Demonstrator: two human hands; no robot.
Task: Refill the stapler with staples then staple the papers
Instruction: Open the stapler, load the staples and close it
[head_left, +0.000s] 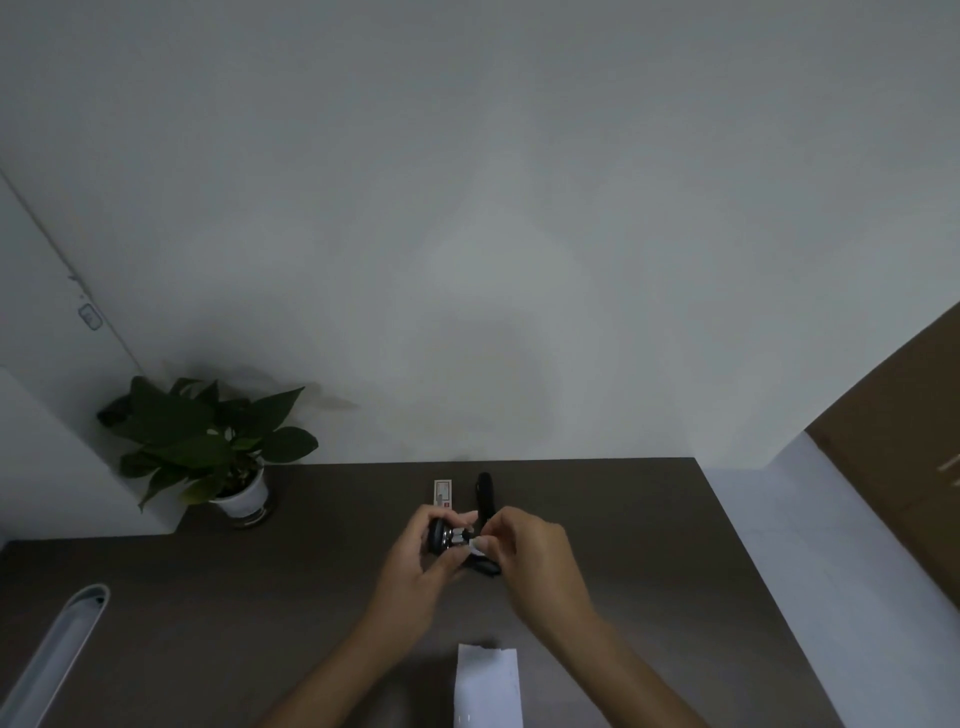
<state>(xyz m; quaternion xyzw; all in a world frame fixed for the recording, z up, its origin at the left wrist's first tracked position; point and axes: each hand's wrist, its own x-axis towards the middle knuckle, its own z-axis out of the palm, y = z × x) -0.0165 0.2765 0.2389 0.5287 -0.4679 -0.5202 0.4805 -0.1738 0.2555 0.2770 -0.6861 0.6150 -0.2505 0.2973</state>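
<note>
A black stapler (485, 499) is swung open above the dark brown desk (260, 597), its top arm pointing away from me. My left hand (421, 566) grips the stapler's body from the left. My right hand (530, 551) pinches a small pale strip of staples (476, 545) at the open metal channel. A small white staple box (443, 492) with a red mark lies just behind my hands. The white papers (488, 686) lie near the desk's front edge between my forearms.
A potted green plant (208, 447) in a white pot stands at the desk's back left. A white lamp arm (57, 654) crosses the front left corner. A brown cardboard box (904, 452) is beyond the desk's right edge. A white wall rises behind.
</note>
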